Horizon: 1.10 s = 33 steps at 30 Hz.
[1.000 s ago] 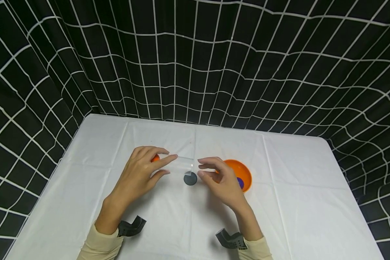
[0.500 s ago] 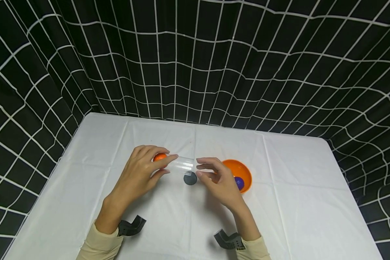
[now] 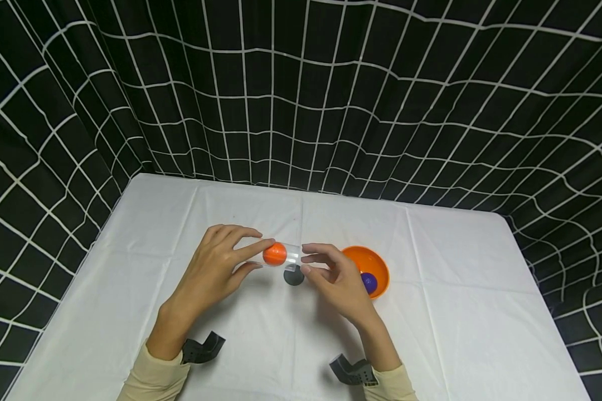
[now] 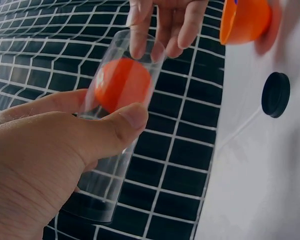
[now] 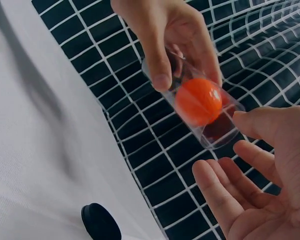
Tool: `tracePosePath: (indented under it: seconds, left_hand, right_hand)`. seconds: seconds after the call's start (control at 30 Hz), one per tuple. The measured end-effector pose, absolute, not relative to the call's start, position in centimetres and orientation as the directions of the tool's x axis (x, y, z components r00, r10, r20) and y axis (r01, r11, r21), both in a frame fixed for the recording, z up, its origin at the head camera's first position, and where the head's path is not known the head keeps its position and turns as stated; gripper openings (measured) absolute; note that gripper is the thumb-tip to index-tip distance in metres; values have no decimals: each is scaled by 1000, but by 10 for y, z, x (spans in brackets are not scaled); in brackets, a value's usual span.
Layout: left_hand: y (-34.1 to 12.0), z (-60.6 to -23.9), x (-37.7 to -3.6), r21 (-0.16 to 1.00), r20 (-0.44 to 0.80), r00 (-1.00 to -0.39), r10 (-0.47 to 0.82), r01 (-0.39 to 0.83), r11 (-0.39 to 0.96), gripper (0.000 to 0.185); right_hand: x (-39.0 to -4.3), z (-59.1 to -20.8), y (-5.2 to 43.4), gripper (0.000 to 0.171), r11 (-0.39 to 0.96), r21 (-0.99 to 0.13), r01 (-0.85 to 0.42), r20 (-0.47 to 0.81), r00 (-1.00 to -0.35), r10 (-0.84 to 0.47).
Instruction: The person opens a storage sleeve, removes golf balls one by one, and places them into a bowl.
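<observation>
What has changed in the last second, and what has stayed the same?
The orange ball rolled inside the clear tube from the left hand's end toward the middle. The left hand still grips the tube; the right hand stays at its other end. The black cap, orange bowl and purple ball did not move.

orange ball (image 3: 275,253) rolled from L hand (image 3: 212,271) end to mid clear tube (image 3: 284,256)

Ball (image 3: 275,253) inside tube (image 3: 284,255), between hands; cap (image 3: 294,276) on table (image 3: 456,312) below tube; bowl (image 3: 368,262) right.
</observation>
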<state>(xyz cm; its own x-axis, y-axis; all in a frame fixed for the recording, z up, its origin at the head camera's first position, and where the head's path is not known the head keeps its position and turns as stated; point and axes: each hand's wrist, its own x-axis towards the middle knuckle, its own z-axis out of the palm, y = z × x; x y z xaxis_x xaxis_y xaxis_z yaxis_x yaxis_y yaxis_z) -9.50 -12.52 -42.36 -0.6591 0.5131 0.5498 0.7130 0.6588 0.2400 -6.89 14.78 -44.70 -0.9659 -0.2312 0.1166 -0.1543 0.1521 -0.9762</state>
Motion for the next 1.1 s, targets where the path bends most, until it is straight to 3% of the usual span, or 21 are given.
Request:
tracePosePath:
  seconds: [1.1]
  left_hand:
    - [-125, -425, -96, 241, 538, -666, 517, 709, 662, 50]
  right_hand:
    - [-68, -445, 149, 41, 132, -985, -109, 76, -970, -230]
